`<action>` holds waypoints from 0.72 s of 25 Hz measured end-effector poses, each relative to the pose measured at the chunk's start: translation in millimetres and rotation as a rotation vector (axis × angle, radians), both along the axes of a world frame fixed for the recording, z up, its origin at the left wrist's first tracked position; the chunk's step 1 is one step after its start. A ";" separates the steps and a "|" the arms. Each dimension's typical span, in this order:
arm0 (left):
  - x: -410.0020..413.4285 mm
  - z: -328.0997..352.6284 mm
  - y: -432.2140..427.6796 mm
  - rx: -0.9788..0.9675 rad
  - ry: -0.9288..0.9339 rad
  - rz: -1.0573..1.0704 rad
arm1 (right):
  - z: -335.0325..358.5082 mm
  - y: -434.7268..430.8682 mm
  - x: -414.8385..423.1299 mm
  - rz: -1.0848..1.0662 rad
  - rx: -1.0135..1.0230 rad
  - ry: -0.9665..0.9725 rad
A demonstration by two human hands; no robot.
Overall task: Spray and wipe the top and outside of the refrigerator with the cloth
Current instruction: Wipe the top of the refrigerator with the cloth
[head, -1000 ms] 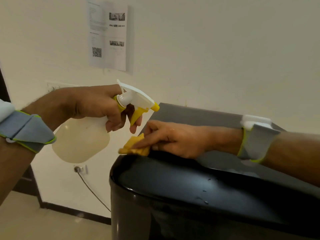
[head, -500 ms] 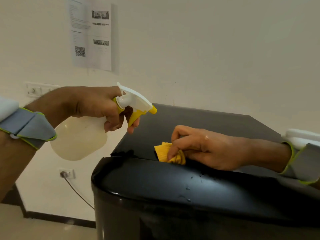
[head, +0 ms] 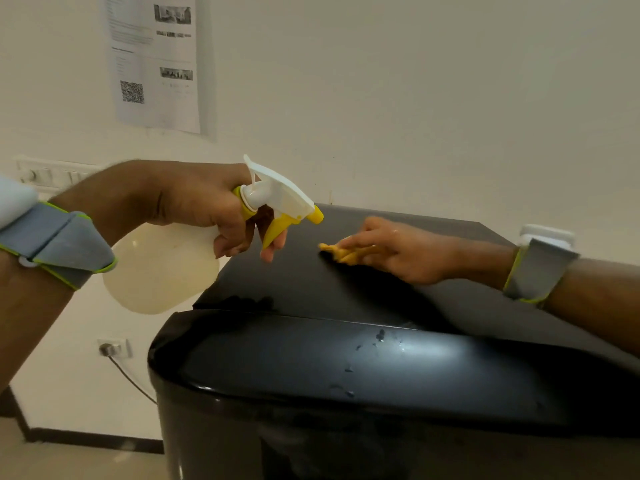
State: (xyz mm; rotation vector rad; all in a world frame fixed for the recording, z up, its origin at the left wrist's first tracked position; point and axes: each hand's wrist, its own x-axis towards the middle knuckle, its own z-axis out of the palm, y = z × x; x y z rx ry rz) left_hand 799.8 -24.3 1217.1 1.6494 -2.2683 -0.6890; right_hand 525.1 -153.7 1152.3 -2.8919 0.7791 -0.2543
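Note:
The black refrigerator [head: 346, 368] fills the lower right, its flat top facing me with water drops near the front edge. My left hand [head: 194, 199] grips the neck of a pale spray bottle [head: 159, 268] with a white and yellow trigger head, held at the refrigerator's left edge with the nozzle pointing right. A finger lies on the yellow trigger. My right hand [head: 398, 251] presses a small yellow cloth [head: 343, 252] onto the back part of the top, fingers pinching the cloth. Most of the cloth is hidden under the fingers.
A printed sheet [head: 156, 60] with a QR code hangs on the white wall behind. A switch panel [head: 52, 174] sits on the wall at left. A plug and cable [head: 114, 351] lead from a low socket beside the refrigerator. Dark skirting runs along the floor.
My right hand has slid the cloth from the front left part of the top farther back toward the wall. The spray bottle has stayed in roughly the same place.

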 end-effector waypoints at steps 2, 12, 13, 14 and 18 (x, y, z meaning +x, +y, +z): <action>-5.2 1.2 -2.8 -0.003 0.000 -0.031 | -0.3 35.0 0.5 0.193 0.005 0.012; -14.0 7.5 -11.5 -0.011 -0.010 -0.060 | -4.1 -2.5 -19.4 0.045 -0.065 0.110; -13.6 7.1 -12.6 -0.012 -0.009 -0.053 | -5.4 18.9 -13.6 0.122 -0.039 0.096; -10.0 5.6 -14.1 -0.027 -0.005 -0.037 | -0.7 31.1 -15.0 0.194 -0.022 0.114; 6.9 2.4 -11.3 -0.014 -0.081 0.002 | 38.5 48.9 -88.3 0.219 0.190 0.222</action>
